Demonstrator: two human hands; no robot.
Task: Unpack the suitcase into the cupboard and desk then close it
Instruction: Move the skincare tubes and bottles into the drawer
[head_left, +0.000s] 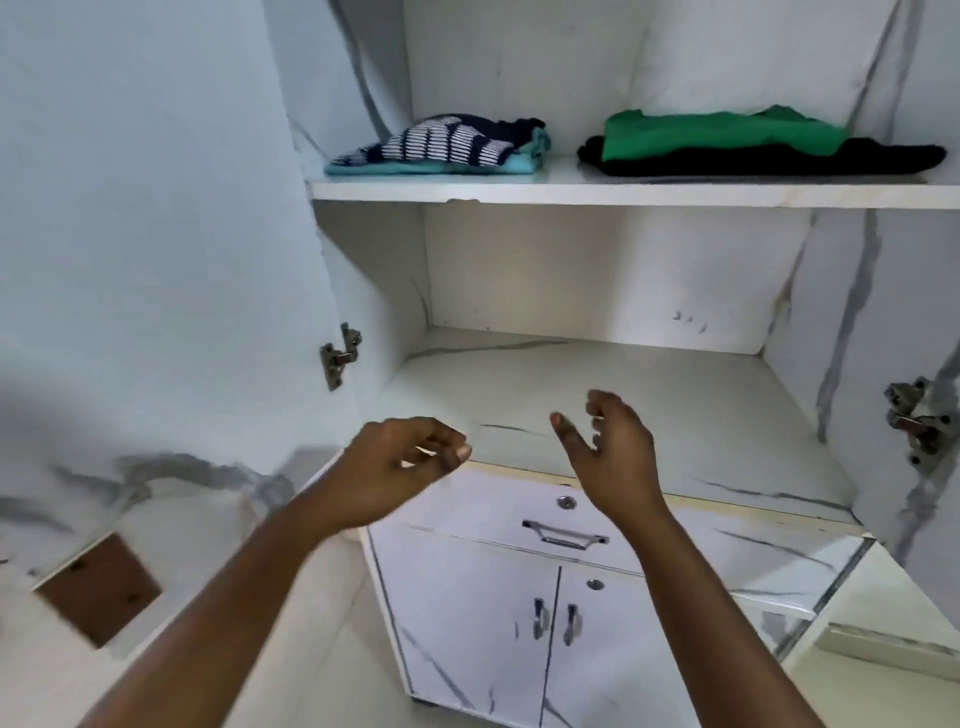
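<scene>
Open cupboard (519, 78), white marble-pattern panels, two shelves in view. Upper shelf (571, 193): two piles of folded clothes, apart. Left pile: navy-and-white striped garment (441, 143) on top of folded teal garment (514, 163). Right pile: green garment (722, 132) on top of black garment (831, 161), black one sticking out at right and left. Lower shelf (701, 415): bare marble-pattern board with grey veins, pale raw edge strip along near side.
</scene>
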